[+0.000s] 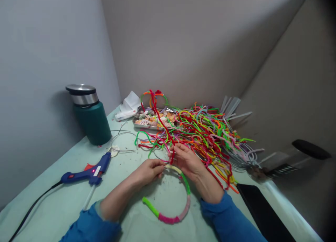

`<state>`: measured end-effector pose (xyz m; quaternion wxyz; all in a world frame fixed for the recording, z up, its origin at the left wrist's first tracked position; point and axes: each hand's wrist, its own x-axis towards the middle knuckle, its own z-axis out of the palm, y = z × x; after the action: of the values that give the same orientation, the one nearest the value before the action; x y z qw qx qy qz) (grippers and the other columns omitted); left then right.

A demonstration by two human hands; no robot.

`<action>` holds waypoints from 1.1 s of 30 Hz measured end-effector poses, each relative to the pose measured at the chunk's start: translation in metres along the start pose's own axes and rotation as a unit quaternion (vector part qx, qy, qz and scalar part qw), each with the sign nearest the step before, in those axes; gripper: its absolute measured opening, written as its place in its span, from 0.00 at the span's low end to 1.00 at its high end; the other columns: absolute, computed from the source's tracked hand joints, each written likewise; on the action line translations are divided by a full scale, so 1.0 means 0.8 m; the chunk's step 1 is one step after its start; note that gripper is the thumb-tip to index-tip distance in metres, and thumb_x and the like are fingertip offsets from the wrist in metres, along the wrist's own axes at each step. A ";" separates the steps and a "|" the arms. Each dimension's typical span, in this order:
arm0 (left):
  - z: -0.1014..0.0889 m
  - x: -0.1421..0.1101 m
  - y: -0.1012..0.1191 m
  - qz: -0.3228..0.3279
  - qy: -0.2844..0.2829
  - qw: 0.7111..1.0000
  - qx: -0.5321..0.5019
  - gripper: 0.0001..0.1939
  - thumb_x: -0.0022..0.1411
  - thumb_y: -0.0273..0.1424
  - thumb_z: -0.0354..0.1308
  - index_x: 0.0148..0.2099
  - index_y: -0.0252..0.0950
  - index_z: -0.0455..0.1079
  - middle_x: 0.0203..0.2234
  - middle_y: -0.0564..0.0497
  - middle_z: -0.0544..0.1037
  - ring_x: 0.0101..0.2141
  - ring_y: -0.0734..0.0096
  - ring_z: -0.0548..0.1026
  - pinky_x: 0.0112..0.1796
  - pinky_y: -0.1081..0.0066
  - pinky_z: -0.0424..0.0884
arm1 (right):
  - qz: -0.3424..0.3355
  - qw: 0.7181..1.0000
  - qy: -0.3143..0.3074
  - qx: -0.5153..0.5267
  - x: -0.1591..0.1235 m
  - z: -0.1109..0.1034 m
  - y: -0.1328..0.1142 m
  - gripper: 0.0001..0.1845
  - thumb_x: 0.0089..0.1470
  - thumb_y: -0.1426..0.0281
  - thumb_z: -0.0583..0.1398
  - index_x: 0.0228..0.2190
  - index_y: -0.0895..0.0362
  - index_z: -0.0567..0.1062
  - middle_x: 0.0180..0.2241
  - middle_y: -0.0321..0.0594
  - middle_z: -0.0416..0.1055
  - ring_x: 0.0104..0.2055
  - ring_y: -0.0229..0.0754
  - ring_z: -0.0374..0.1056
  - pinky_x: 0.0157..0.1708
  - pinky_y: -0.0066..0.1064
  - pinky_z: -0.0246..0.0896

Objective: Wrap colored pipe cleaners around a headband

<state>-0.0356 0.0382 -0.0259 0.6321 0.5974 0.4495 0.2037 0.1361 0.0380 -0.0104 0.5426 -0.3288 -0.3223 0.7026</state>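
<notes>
A headband [188, 200] wrapped in bands of green, hot pink, dusty pink and cream pipe cleaner curves below my hands. My left hand [151, 171] is closed in a pinch on its upper end, by the cream band. Between the fingertips of my right hand [187, 160] is a long red pipe cleaner [163, 126]. It rises from my fingers up and to the left, and its short lower end hangs close to the headband's end. Whether the red pipe cleaner touches the headband there I cannot tell.
A big heap of coloured pipe cleaners [210, 130] lies behind and right of my hands. Behind it stands a metal tray [136, 126] of small decorations. At left are a blue glue gun [86, 174] with a lit red light and a green flask [93, 121]; a black slab [262, 210] lies right.
</notes>
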 end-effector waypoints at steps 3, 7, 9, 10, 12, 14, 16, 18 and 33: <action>0.001 0.000 0.003 -0.005 0.013 1.000 0.003 0.12 0.55 0.38 0.53 0.28 0.34 0.62 0.14 0.59 0.61 0.12 0.85 0.51 0.14 0.78 0.44 | -0.003 1.000 -0.004 -0.011 0.001 -0.001 0.002 0.12 0.42 0.66 0.67 0.27 0.57 0.71 0.23 0.33 0.70 0.26 0.35 0.66 0.28 0.29 0.61; 0.001 -0.001 0.004 -0.009 0.009 1.000 0.001 0.13 0.55 0.40 0.53 0.28 0.34 0.62 0.14 0.59 0.62 0.11 0.85 0.51 0.14 0.77 0.44 | -0.010 0.997 -0.019 -0.078 0.002 -0.002 0.006 0.12 0.44 0.64 0.66 0.27 0.58 0.72 0.23 0.37 0.72 0.26 0.36 0.66 0.28 0.28 0.61; 0.001 -0.002 0.004 -0.008 -0.001 1.000 -0.009 0.13 0.54 0.40 0.53 0.28 0.34 0.61 0.15 0.59 0.63 0.11 0.85 0.51 0.13 0.77 0.44 | -0.009 0.993 -0.023 -0.114 0.001 0.000 0.007 0.12 0.45 0.63 0.65 0.26 0.59 0.71 0.24 0.38 0.73 0.27 0.37 0.67 0.29 0.28 0.61; 0.001 -0.003 0.004 -0.008 -0.005 1.000 -0.014 0.14 0.54 0.41 0.53 0.28 0.35 0.61 0.15 0.59 0.62 0.11 0.85 0.51 0.13 0.77 0.44 | -0.008 0.992 -0.026 -0.125 0.000 0.000 0.007 0.13 0.45 0.63 0.65 0.26 0.59 0.71 0.24 0.38 0.73 0.27 0.37 0.67 0.29 0.29 0.61; 0.001 -0.003 0.005 -0.008 -0.007 1.000 -0.021 0.14 0.53 0.41 0.54 0.27 0.35 0.60 0.15 0.59 0.62 0.12 0.85 0.52 0.14 0.77 0.44 | -0.007 0.991 -0.034 -0.131 -0.001 0.001 0.008 0.13 0.45 0.62 0.65 0.27 0.58 0.71 0.26 0.39 0.73 0.29 0.38 0.67 0.30 0.30 0.62; 0.001 -0.004 0.005 -0.013 0.002 1.000 -0.020 0.15 0.52 0.42 0.54 0.27 0.35 0.59 0.15 0.59 0.61 0.12 0.85 0.52 0.14 0.78 0.44 | -0.009 0.991 -0.034 -0.128 0.000 0.000 0.010 0.12 0.45 0.62 0.65 0.27 0.58 0.71 0.28 0.38 0.72 0.30 0.38 0.67 0.31 0.30 0.62; 0.001 -0.004 0.005 -0.018 0.010 1.000 -0.018 0.16 0.52 0.43 0.54 0.27 0.35 0.59 0.15 0.59 0.61 0.12 0.85 0.52 0.14 0.77 0.43 | -0.017 0.991 -0.022 -0.134 0.002 -0.003 0.013 0.12 0.44 0.63 0.65 0.27 0.57 0.72 0.27 0.35 0.70 0.29 0.36 0.65 0.30 0.28 0.61; 0.002 -0.003 0.005 -0.021 0.009 1.000 -0.020 0.16 0.52 0.43 0.55 0.27 0.35 0.59 0.15 0.59 0.61 0.12 0.85 0.52 0.15 0.77 0.43 | -0.025 0.989 -0.007 -0.149 0.005 -0.007 0.016 0.12 0.43 0.63 0.66 0.25 0.57 0.72 0.23 0.33 0.67 0.25 0.34 0.62 0.28 0.27 0.60; 0.001 -0.002 0.004 0.090 -0.002 0.995 0.051 0.16 0.51 0.42 0.57 0.28 0.32 0.64 0.18 0.57 0.61 0.19 0.81 0.57 0.21 0.76 0.51 | -0.080 0.974 0.013 -0.213 0.008 -0.006 0.021 0.10 0.45 0.65 0.64 0.24 0.58 0.71 0.20 0.30 0.66 0.22 0.33 0.60 0.24 0.26 0.53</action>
<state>-0.0348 0.0368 -0.0226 0.5812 0.6672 0.4022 0.2352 0.1297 0.0415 -0.0275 0.5185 -0.4193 -0.4827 0.5677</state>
